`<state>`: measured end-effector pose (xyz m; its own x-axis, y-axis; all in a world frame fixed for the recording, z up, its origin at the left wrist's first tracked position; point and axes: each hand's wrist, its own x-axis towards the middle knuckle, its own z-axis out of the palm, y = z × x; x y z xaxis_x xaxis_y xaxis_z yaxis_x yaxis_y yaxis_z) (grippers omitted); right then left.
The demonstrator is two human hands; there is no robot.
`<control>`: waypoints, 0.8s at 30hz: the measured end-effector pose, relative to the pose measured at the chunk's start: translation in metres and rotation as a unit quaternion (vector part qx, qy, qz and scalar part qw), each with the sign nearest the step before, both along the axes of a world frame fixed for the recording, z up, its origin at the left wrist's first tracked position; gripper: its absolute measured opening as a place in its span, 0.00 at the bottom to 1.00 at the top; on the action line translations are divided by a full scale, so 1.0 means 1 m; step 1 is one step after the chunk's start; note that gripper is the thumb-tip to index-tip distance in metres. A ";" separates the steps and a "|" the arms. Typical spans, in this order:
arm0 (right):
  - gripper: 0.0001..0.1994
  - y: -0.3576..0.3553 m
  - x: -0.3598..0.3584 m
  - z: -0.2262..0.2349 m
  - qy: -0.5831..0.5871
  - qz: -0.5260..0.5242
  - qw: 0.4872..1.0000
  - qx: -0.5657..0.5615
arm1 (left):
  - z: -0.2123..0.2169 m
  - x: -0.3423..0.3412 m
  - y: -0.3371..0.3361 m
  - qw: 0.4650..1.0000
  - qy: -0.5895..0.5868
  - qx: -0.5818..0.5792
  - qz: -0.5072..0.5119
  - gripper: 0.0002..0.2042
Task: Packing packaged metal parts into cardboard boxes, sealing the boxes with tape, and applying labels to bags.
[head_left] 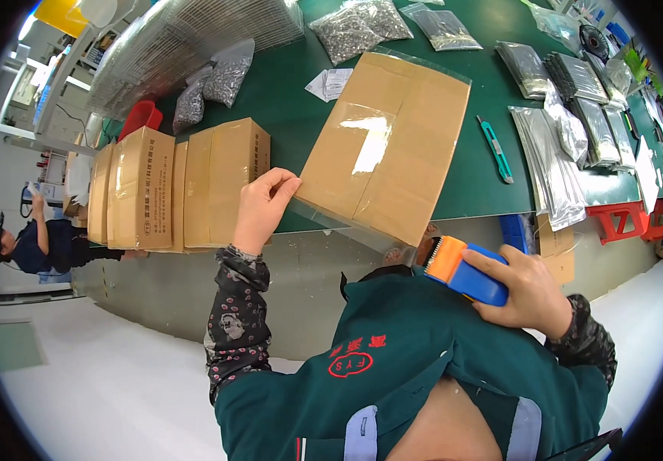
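A taped brown cardboard box (416,131) lies on the green table, its near end at the table's front edge. At its near left corner my left hand (264,206) is closed in a pinch on the end of a strip of clear packing tape (335,220). The strip runs along the box's near edge, hanging loose below it toward the right. My right hand (527,288) grips a blue and orange tape dispenser (463,269) just off the box's near right corner, in front of my body.
Several cardboard boxes (220,180) stand on the left. A teal utility knife (495,150) lies right of the box. Bagged metal parts (358,29) sit behind, bundled packs (550,165) on the right. A red stool (619,220) is below. Another person (43,242) stands far left.
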<state>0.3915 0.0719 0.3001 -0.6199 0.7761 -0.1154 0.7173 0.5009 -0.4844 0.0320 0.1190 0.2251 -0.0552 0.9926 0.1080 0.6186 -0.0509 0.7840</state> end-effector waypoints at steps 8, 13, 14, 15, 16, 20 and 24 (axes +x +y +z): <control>0.25 0.054 -0.012 -0.024 0.073 0.034 0.987 -0.136 | -0.010 -0.004 0.012 0.922 -0.281 -0.262 0.051 0.23; 0.28 0.085 0.005 -0.062 -0.136 -0.014 0.975 -0.174 | -0.026 -0.014 0.002 0.905 -0.296 -0.287 0.108 0.19; 0.29 0.092 0.014 -0.065 -0.146 -0.011 0.981 -0.126 | -0.026 -0.015 0.000 0.917 -0.263 -0.278 0.115 0.19; 0.29 0.100 0.024 -0.065 -0.143 -0.025 0.986 -0.086 | -0.022 -0.016 -0.001 0.919 -0.265 -0.268 0.118 0.20; 0.29 0.111 0.032 -0.068 -0.144 -0.028 0.986 -0.078 | -0.022 -0.021 -0.003 0.921 -0.266 -0.260 0.114 0.20; 0.29 0.168 0.047 -0.081 -0.058 -0.119 0.982 0.136 | -0.001 -0.047 0.003 0.940 -0.228 -0.187 0.169 0.18; 0.26 0.241 0.066 -0.116 -0.126 -0.081 0.956 0.251 | 0.033 -0.027 0.033 0.959 -0.140 -0.156 0.190 0.15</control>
